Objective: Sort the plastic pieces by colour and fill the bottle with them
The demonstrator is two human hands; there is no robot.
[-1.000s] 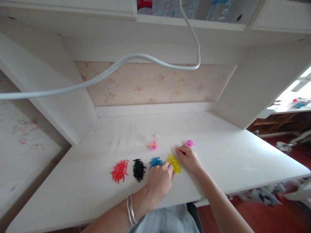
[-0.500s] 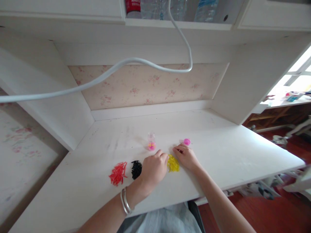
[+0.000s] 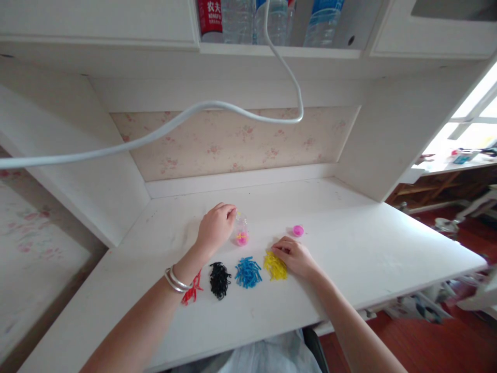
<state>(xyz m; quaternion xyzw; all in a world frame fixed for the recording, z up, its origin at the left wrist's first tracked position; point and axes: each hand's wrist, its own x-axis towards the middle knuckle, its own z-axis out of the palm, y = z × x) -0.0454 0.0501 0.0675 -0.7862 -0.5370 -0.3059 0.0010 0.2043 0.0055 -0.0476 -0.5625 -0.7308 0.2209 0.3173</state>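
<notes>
My left hand (image 3: 217, 224) is closed in a pinch at the mouth of a small clear bottle (image 3: 241, 224), where a bit of yellow rubber band shows by the fingertips. Pink and yellow pieces lie in the bottom of the bottle, which stands upright. My right hand (image 3: 294, 255) rests on the edge of a pile of yellow rubber bands (image 3: 275, 267); its fingers are drawn together, and what is between them is hidden. Also in a row are piles of blue bands (image 3: 248, 272), black bands (image 3: 220, 281) and red bands (image 3: 192, 292), the red partly behind my left wrist.
A round pink cap (image 3: 298, 230) lies beyond my right hand on the white desk (image 3: 349, 248). A white cable (image 3: 217, 98) hangs across the upper view. Plastic bottles (image 3: 236, 20) stand in the shelf above. Side panels bound the desk left and right.
My left hand has moved from the yellow pile, up and left to the bottle's mouth, uncovering the blue pile. My right hand has shifted slightly down toward the yellow bands.
</notes>
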